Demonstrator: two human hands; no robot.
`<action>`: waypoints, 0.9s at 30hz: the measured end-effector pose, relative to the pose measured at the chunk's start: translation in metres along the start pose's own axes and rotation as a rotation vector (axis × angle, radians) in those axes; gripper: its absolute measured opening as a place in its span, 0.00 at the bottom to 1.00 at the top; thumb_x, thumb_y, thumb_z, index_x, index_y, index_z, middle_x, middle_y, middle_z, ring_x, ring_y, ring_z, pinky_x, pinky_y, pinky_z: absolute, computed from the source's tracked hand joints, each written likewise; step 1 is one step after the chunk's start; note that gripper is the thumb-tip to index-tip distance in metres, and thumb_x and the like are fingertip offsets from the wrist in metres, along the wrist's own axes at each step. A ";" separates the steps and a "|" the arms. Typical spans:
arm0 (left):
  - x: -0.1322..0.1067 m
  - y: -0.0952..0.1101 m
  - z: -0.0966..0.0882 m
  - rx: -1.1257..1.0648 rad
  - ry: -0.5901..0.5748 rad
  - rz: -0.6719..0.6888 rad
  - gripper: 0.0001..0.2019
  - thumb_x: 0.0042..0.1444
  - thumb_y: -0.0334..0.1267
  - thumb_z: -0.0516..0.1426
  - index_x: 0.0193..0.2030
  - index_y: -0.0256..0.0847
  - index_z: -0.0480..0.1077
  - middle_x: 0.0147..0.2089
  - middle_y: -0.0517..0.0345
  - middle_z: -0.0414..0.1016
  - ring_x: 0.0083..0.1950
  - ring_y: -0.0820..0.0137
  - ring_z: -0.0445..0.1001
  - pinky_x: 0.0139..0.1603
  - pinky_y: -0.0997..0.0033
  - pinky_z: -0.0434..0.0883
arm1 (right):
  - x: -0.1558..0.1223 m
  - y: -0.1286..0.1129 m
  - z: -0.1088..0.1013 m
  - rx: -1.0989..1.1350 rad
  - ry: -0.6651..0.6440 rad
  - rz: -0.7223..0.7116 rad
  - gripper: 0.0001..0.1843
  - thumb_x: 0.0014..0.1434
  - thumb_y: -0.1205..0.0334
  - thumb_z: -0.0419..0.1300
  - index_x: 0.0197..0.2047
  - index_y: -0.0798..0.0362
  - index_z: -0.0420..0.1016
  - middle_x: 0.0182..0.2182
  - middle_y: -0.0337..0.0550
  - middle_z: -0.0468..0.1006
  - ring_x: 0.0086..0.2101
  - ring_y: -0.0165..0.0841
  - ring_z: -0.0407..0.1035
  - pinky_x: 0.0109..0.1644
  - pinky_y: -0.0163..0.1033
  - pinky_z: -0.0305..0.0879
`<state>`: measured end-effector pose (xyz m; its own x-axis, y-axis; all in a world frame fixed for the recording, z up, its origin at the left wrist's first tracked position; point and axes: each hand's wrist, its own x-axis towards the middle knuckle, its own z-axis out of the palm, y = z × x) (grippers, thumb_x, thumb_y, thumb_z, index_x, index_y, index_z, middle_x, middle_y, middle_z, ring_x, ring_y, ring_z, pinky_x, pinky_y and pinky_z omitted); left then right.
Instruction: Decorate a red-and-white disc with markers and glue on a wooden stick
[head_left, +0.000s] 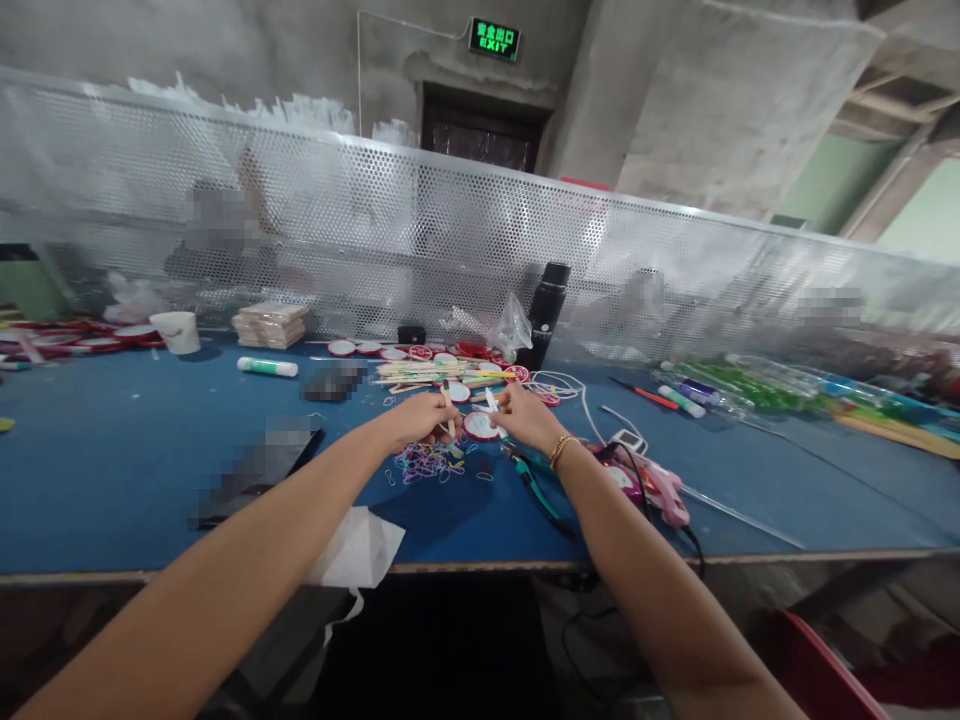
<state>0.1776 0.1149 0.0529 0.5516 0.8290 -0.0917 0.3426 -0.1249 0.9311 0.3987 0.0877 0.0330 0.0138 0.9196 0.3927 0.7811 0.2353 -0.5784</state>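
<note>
My left hand (420, 418) pinches a short, flat wooden stick (449, 408) that points upward. A hand's width away, my right hand (529, 416) closes its fingertips on a slim white piece (492, 402), whose exact kind I cannot make out. Between the two hands a round white disc with a red rim (480, 427) lies on the blue table. Just below my left hand is a loose heap of colourful rubber bands (427, 463). Pliers with teal handles (541, 490) lie under my right wrist. Beyond both hands, wooden sticks (409, 372) are piled together.
A pink glue gun (664, 492) with a cord is to the right. Behind stand a black bottle (546, 315) and a perforated metal screen (337, 220). Leftward are a glue stick (267, 367), a paper cup (177, 333), a wrapped stack (270, 326) and a dark tablet-like object (262, 470).
</note>
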 end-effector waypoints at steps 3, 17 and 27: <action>-0.002 0.003 0.002 0.012 0.015 0.000 0.11 0.54 0.45 0.60 0.30 0.39 0.71 0.32 0.55 0.79 0.27 0.73 0.73 0.23 0.76 0.58 | -0.001 0.000 0.001 -0.001 -0.068 0.010 0.11 0.46 0.64 0.65 0.34 0.53 0.70 0.26 0.37 0.77 0.28 0.32 0.70 0.32 0.34 0.59; -0.010 0.011 0.001 0.085 0.070 0.033 0.10 0.57 0.40 0.55 0.31 0.37 0.71 0.29 0.55 0.76 0.27 0.74 0.72 0.24 0.77 0.59 | -0.009 -0.019 -0.017 -0.145 -0.247 -0.025 0.18 0.52 0.61 0.59 0.12 0.52 0.68 0.12 0.37 0.69 0.18 0.29 0.63 0.26 0.35 0.53; -0.004 0.013 -0.001 0.005 0.302 -0.083 0.04 0.56 0.32 0.55 0.32 0.38 0.69 0.23 0.58 0.73 0.23 0.74 0.69 0.23 0.76 0.56 | -0.007 -0.024 0.009 0.037 -0.111 -0.028 0.06 0.56 0.66 0.59 0.27 0.52 0.68 0.21 0.37 0.74 0.22 0.30 0.63 0.28 0.35 0.57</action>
<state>0.1792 0.1105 0.0659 0.2709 0.9609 -0.0581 0.3810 -0.0516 0.9231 0.3743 0.0783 0.0370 -0.0784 0.9412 0.3287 0.7566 0.2709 -0.5951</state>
